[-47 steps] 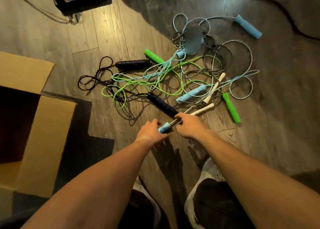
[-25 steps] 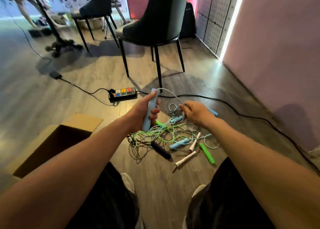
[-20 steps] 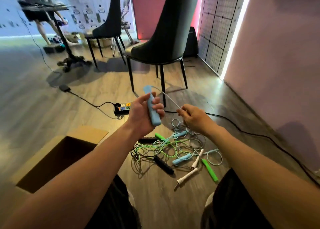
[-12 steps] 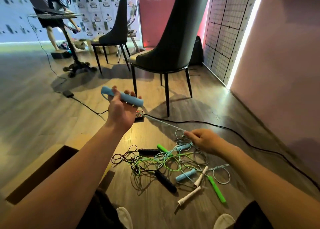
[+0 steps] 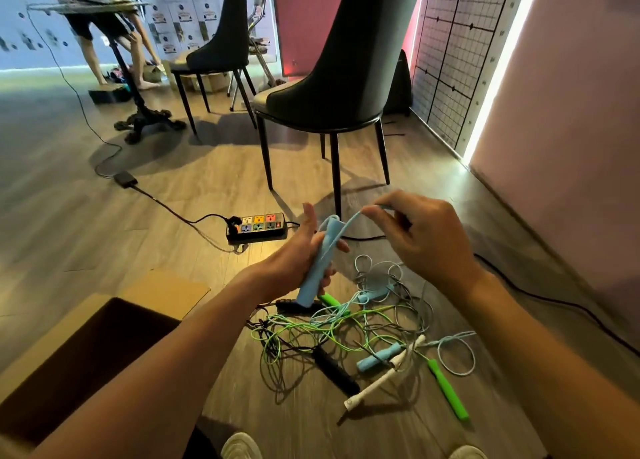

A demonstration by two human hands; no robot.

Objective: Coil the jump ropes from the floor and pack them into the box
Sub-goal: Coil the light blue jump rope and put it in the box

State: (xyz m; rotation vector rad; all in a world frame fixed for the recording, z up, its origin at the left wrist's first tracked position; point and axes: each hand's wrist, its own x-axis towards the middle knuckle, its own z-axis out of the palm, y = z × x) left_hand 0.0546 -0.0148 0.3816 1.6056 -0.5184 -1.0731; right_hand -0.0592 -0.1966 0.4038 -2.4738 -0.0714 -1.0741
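My left hand grips an upright light blue jump rope handle in the air. My right hand pinches that rope's pale blue cord just right of the handle's top. Below on the wooden floor lies a tangle of jump ropes with green, blue, black and white cords. In it are a second blue handle, a black handle, a white handle and a green handle. The open cardboard box stands at the lower left.
A power strip with its black cable lies just beyond the ropes. A dark chair stands behind it, with a second chair farther back. A pink wall runs along the right. A person stands bent over at the far left.
My left hand has turned the blue handle upright and brought it inward. My right hand has risen from the pile and now pinches the cord close to the handle's top.
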